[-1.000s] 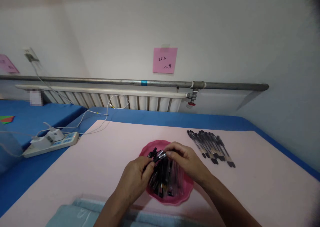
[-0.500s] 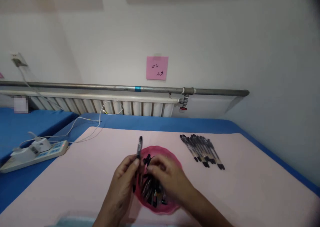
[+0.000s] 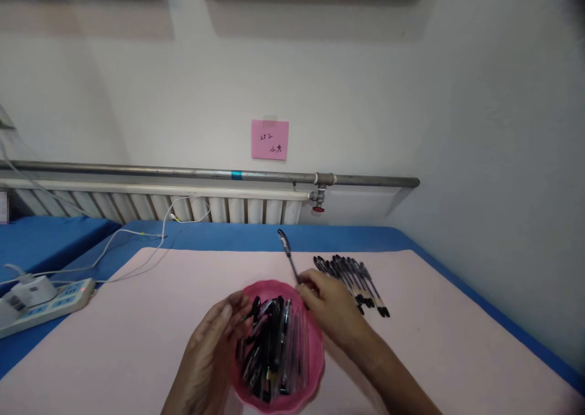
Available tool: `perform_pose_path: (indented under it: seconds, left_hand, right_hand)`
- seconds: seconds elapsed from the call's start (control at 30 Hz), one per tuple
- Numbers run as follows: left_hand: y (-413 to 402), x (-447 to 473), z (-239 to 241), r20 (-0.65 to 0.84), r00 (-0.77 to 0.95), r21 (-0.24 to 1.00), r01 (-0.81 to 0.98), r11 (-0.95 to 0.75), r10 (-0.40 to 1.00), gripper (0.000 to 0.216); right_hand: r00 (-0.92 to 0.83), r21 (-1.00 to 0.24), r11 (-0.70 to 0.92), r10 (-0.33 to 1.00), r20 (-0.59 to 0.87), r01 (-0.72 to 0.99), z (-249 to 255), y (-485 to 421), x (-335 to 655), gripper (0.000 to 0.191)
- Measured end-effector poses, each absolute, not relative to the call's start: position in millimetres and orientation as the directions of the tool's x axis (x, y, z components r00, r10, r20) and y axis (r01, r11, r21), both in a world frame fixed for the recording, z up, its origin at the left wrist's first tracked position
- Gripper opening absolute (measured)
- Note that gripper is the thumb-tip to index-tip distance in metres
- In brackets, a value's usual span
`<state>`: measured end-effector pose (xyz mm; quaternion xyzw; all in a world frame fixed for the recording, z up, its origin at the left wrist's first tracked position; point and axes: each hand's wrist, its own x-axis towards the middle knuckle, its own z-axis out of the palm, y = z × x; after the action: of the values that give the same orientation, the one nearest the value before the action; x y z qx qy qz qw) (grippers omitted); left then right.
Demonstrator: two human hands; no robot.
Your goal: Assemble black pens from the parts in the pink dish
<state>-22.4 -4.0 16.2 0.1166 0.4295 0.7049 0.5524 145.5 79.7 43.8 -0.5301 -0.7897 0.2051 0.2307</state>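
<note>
While a pink cloth (image 3: pixel 150 317) covers the near part of a blue-covered table (image 3: pixel 256 236), a person works over it with both hands in a white-walled room. A grey pipe (image 3: pixel 183 172) and a white radiator (image 3: pixel 150 206) run along the wall behind, with a pink note (image 3: pixel 269 139) stuck above them. A power strip (image 3: pixel 50 300) lies at the far left, half on the blue cover, a white cable (image 3: pixel 137 239) trailing from the radiator side towards it.

The right hand (image 3: pixel 329 304) pinches a pen (image 3: pixel 287 251) by its lower end between thumb and fingertips, just beyond the far rim of a pink bowl (image 3: pixel 316 357). The pen stands close to upright, its long axis leaning left and away, its dark top end pointing up towards the radiator. The left hand (image 3: pixel 209 345) rests at the bowl's left rim, fingers bent and close together, the tips touching the loose pens (image 3: pixel 274 342) heaped inside; whether they grip one cannot be told. The heaped pens lie mostly lengthwise, near to far. A row of pens (image 3: pixel 354 279) lies side by side on the cloth, just right of the right hand, slanting from far left to near right.
</note>
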Motion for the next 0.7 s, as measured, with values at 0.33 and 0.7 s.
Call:
perform_pose_path:
  seconds: [0.33, 0.7]
  left_hand:
    - [-1, -46, 8, -0.254, -0.452, 0.815, -0.577, -0.063, 0.855, 0.034]
    - [-5, -39, -1, -0.059, -0.428, 0.998, -0.002, 0.064, 0.902, 0.024]
  right_hand:
    - [-0.215, -0.262, 0.221, 0.975, 0.054, 0.939, -5, 127, 186, 0.022]
    - [-0.492, -0.298, 0.498, 0.865, 0.101, 0.814, 25, 101, 157, 0.024]
